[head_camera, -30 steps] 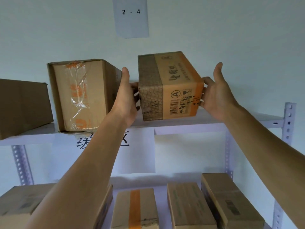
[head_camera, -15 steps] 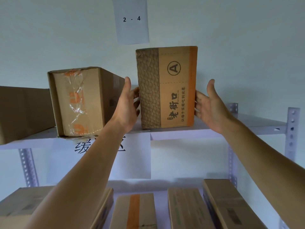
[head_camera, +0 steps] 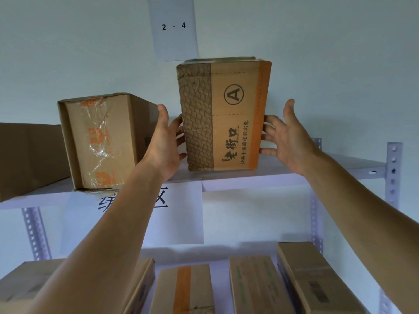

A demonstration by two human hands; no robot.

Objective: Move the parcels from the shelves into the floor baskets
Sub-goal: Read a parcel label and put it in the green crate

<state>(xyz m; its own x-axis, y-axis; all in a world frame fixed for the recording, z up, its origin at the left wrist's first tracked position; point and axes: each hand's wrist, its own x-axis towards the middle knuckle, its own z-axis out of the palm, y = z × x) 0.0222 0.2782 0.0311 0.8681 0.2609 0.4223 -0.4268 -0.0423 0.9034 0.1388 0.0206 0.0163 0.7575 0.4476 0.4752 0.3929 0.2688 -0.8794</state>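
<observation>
Up high: two bare hands flank an upright parcel on the top shelf

Fingers first. The left hand's [head_camera: 163, 141] fingers reach around the left side of the parcel [head_camera: 224, 116], their tips pressed against its honeycomb-textured paper wrap, thumb pointing straight up and clear of the cardboard. The right hand [head_camera: 288, 138] mirrors it — fingers spread, the tips touching the parcel's orange-striped right edge low down, the thumb raised and apart from the box. Both palms face inward toward each other; the fingers lie extended rather than curled, so the parcel is pinched between the two hands rather than gripped by either.

Both wrists bend slightly back. The forearms are bare and rise from the bottom corners of the view, angled up and inward.

The parcel stands on end on the top shelf [head_camera: 283, 175], its base resting on the white board, a circled letter A on its front. Just left of the left hand sits an open-ended carton [head_camera: 102, 141] with torn clear tape. A paper sign [head_camera: 173, 27] reading "2 - 4" hangs on the wall above. More boxes [head_camera: 256, 286] lie flat on the shelf below.
</observation>
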